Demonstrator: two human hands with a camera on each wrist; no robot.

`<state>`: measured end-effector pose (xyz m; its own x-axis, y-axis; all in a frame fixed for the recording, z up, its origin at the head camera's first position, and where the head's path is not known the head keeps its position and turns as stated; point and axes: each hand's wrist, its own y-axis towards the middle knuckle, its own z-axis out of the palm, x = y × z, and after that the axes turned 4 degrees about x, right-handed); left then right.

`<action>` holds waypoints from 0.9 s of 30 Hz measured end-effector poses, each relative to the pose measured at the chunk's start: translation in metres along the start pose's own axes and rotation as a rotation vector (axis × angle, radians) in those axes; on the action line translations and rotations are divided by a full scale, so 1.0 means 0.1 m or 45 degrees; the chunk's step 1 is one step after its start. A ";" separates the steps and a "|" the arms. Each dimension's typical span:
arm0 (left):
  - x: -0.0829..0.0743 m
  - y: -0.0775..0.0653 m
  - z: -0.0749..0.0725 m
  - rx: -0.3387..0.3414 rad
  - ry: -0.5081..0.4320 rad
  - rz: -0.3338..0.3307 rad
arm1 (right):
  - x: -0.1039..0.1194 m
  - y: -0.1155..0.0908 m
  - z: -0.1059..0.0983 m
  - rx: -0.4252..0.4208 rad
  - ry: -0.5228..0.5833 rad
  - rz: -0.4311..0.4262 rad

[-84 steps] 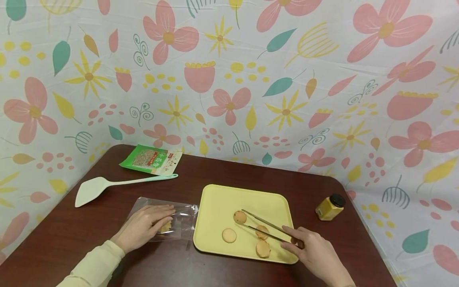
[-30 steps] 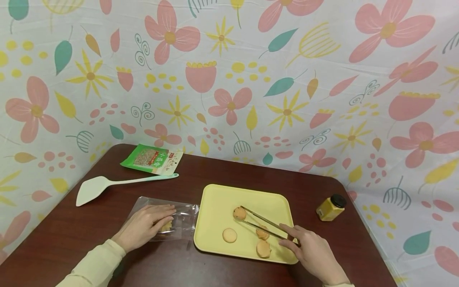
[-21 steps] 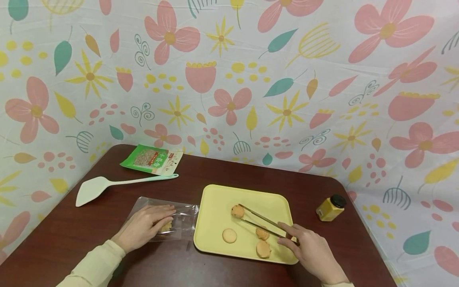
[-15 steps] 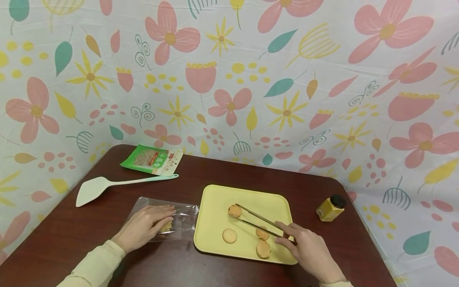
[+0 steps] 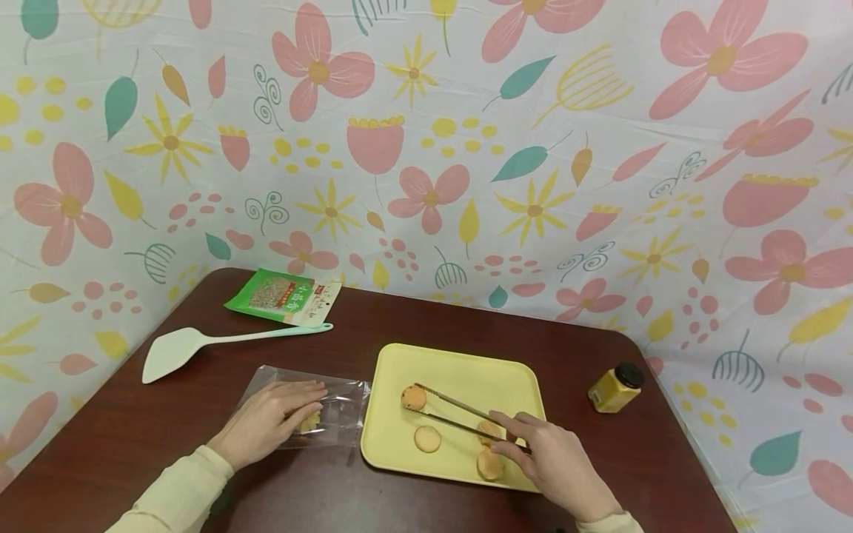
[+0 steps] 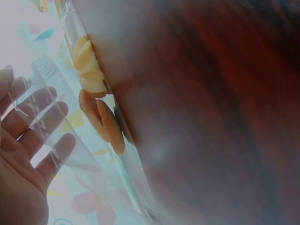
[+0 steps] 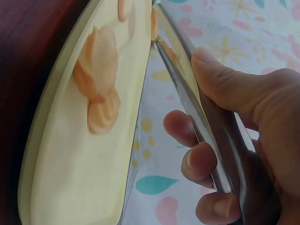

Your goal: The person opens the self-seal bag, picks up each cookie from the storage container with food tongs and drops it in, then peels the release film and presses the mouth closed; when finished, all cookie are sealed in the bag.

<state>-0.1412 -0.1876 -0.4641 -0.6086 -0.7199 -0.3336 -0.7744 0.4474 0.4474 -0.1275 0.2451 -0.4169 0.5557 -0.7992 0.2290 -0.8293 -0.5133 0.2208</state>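
My left hand [image 5: 269, 422] rests on a clear plastic bag [image 5: 346, 414] left of the tray. Several yellowish cookies [image 6: 89, 65] lie inside the bag. In the left wrist view, the fingers are nearly straight against the raised film. Metal tongs [image 5: 460, 403] are gripped in my right hand [image 5: 556, 463], thumb on one arm and fingers curled on the other. Between the tong tips is a round cookie [image 5: 413, 398], over the left part of the yellow tray [image 5: 480, 370]. A single flat cookie [image 5: 427, 439] and more cookies [image 5: 490, 465] lie on the tray.
At the far left are a pale spatula [image 5: 176, 352] and a green seasoning packet [image 5: 283, 296]. A yellow jar with a black lid [image 5: 615, 387] stands right of the tray. Floral cloth [image 5: 426, 148] hangs behind the dark table [image 5: 313, 496].
The right hand, tongs and cookie have moved left across the tray, toward the bag. My left hand stays in place on the bag.
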 end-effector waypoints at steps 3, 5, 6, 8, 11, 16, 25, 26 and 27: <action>0.00 0.00 -0.01 0.000 0.006 -0.003 | 0.04 0.03 0.01 0.005 0.007 -0.037; -0.01 0.00 -0.01 0.000 0.008 -0.008 | 0.06 0.05 0.03 0.004 0.006 -0.064; -0.01 0.00 -0.01 0.001 0.005 -0.009 | 0.08 0.07 0.03 0.002 0.002 -0.077; -0.01 0.00 -0.01 0.004 0.001 -0.015 | 0.10 0.10 0.05 -0.004 -0.009 -0.105; -0.01 0.00 -0.01 0.012 -0.003 -0.025 | 0.15 0.15 0.06 -0.007 -0.021 -0.148; -0.02 0.00 0.00 0.031 -0.001 -0.046 | 0.23 0.23 0.09 0.001 -0.016 -0.213; -0.01 0.00 0.00 0.030 -0.005 -0.049 | 0.35 0.35 0.16 -0.025 -0.048 -0.312; -0.01 0.00 0.00 0.029 -0.006 -0.047 | 0.36 0.36 0.17 -0.026 -0.050 -0.319; -0.01 0.00 0.00 0.026 -0.009 -0.044 | 0.37 0.38 0.17 -0.026 -0.054 -0.324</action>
<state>-0.1402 -0.1867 -0.4635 -0.5825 -0.7315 -0.3545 -0.7984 0.4330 0.4185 -0.1392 0.1908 -0.4167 0.7430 -0.6577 0.1241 -0.6616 -0.6935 0.2852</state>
